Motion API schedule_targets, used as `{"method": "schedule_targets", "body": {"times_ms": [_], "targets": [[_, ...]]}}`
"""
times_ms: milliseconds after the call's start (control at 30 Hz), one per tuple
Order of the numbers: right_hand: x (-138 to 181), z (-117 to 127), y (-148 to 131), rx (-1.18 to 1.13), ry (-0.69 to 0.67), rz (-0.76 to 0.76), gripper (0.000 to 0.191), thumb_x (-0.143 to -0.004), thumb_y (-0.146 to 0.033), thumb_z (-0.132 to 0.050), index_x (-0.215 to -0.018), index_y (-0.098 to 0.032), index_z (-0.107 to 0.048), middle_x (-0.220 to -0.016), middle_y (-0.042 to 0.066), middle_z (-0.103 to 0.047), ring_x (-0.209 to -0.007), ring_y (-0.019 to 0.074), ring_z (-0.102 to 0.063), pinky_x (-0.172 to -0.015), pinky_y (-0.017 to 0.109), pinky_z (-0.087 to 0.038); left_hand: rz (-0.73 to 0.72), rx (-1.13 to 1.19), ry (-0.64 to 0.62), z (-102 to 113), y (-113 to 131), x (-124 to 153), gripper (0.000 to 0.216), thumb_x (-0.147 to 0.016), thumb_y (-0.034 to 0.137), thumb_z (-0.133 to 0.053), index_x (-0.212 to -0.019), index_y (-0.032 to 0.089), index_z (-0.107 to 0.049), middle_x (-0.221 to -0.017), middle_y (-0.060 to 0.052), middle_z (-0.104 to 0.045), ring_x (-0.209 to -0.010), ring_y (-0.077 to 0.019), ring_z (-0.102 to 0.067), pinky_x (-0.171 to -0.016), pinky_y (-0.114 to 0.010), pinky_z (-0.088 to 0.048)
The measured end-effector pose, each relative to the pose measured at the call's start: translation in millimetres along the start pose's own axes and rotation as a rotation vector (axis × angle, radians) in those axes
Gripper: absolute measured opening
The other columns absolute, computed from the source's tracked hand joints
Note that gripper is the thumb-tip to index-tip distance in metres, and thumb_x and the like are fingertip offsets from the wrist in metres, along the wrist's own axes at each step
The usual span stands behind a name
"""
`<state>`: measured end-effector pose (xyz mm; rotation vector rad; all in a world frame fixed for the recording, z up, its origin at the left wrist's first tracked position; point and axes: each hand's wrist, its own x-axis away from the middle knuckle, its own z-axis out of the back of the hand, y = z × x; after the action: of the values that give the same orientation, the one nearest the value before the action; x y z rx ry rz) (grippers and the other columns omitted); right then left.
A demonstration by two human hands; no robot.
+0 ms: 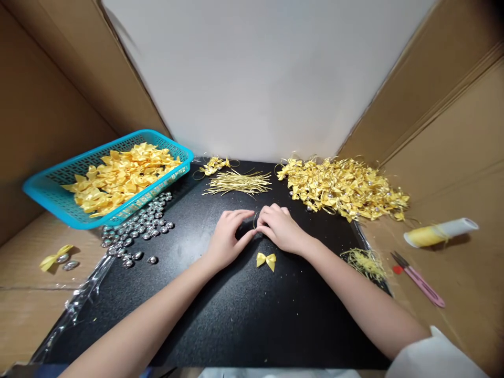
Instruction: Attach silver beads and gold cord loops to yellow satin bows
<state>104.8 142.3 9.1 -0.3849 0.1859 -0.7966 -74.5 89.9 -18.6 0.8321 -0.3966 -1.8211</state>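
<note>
My left hand [230, 236] and my right hand [280, 227] meet over the black table. Between their fingertips is a thin loop of gold cord [255, 220]. The right fingers are bent together, closed on the cord, and their tips are partly hidden. Thumb and index finger of the left hand curve round the loop's left side, touching it at the tips. Just below the hands lies a single yellow ribbon bow [266, 260]. Beyond them, a bundle of cut gold cords [238, 182] is spread on the table.
A blue basket [51, 197] of yellow bows stands at left, silver beads [137, 231] beside it. A heap of bows with cords [346, 189] sits back right. Cord scraps [364, 262], pink-handled snips [423, 286] and a ribbon roll [441, 232] lie right. Cardboard walls enclose the sides.
</note>
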Motion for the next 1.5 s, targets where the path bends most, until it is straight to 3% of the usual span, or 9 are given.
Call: {"method": "schedule_targets", "body": {"times_ms": [133,267,467,633,800,1100,1300,1400,1500], "targets": [[22,7,7,-0.169,0.048,0.001,0.012,-0.094,-0.023,-0.054,-0.085,-0.018,-0.059,-0.100,0.004,-0.062,-0.098,0.0186,-0.049,-0.086,0.035,-0.035,-0.041,0.083,-0.293,-3,6,-11,0.026,-0.095,0.036,-0.046,-0.096,0.021,-0.068,-0.098,-0.005,-0.071,-0.092,-0.0212,-0.052,-0.088,-0.039,-0.038],[30,14,23,-0.347,0.170,-0.020,0.013,-0.094,-0.022,-0.052,-0.085,-0.018,-0.060,-0.097,0.004,-0.062,-0.094,0.0173,-0.053,-0.087,0.035,-0.040,0.104,0.379,-0.335,-8,9,-24,0.035,-0.094,0.039,-0.045,-0.073,0.019,-0.065,-0.068,-0.002,-0.063,-0.079,-0.0179,-0.053,-0.080,-0.032,-0.038],[24,35,43,-0.498,0.380,-0.093,0.010,-0.086,-0.023,-0.063,-0.093,-0.018,-0.068,-0.096,0.004,-0.064,-0.087,0.0152,-0.058,-0.077,0.030,-0.045,0.291,0.726,-0.413,-7,10,-58,0.031,-0.088,0.038,-0.051,-0.070,0.016,-0.065,-0.064,0.000,-0.061,-0.066,-0.0133,-0.054,-0.071,-0.027,-0.040],[14,40,40,-0.392,0.361,-0.006,0.002,-0.080,-0.021,-0.070,-0.080,-0.020,-0.071,-0.093,0.002,-0.064,-0.091,0.0158,-0.057,-0.086,0.033,-0.043,0.320,0.811,-0.416,-7,13,-74,0.027,-0.083,0.035,-0.056,-0.068,0.016,-0.067,-0.063,0.000,-0.063,-0.066,-0.0124,-0.053,-0.073,-0.026,-0.038],[8,35,44,-0.341,0.382,0.010,0.012,-0.084,-0.017,-0.064,-0.072,-0.018,-0.067,-0.090,0.003,-0.064,-0.088,0.0162,-0.056,-0.086,0.033,-0.041,0.394,0.913,-0.404,-18,12,-79,0.025,-0.080,0.034,-0.062,-0.066,0.014,-0.067,-0.062,-0.002,-0.061,-0.063,-0.0117,-0.048,-0.065,-0.025,-0.035],[6,27,59,-0.317,0.383,-0.085,0.011,-0.085,-0.018,-0.062,-0.074,-0.018,-0.064,-0.093,0.004,-0.064,-0.093,0.0192,-0.056,-0.088,0.036,-0.041,0.601,1.184,-0.164,-29,-1,-80,0.030,-0.070,0.043,-0.072,-0.085,0.017,-0.068,-0.081,-0.002,-0.064,-0.053,-0.0050,-0.032,-0.051,-0.020,-0.029],[12,33,45,-0.136,0.344,-0.021,0.012,-0.088,-0.022,-0.061,-0.077,-0.020,-0.064,-0.097,0.003,-0.064,-0.096,0.0198,-0.052,-0.087,0.036,-0.034,0.691,1.161,-0.084,-33,-1,-74,0.036,-0.065,0.039,-0.079,-0.096,0.019,-0.075,-0.100,-0.005,-0.073,-0.055,-0.0041,-0.040,-0.052,-0.020,-0.032],[16,37,39,0.003,0.352,0.019,0.012,-0.091,-0.024,-0.058,-0.081,-0.020,-0.063,-0.100,0.003,-0.063,-0.097,0.0209,-0.050,-0.088,0.038,-0.030,0.615,0.942,-0.097,-32,4,-70,0.036,-0.068,0.040,-0.079,-0.095,0.018,-0.077,-0.097,-0.007,-0.075,-0.070,-0.0119,-0.056,-0.062,-0.024,-0.040],[16,37,37,0.104,0.315,0.034,0.014,-0.093,-0.024,-0.054,-0.083,-0.019,-0.062,-0.101,0.005,-0.063,-0.097,0.0220,-0.049,-0.088,0.039,-0.028,0.388,0.710,-0.140,-30,8,-67,0.028,-0.074,0.040,-0.073,-0.090,0.017,-0.078,-0.093,-0.007,-0.076,-0.087,-0.0201,-0.064,-0.078,-0.030,-0.046]]}}
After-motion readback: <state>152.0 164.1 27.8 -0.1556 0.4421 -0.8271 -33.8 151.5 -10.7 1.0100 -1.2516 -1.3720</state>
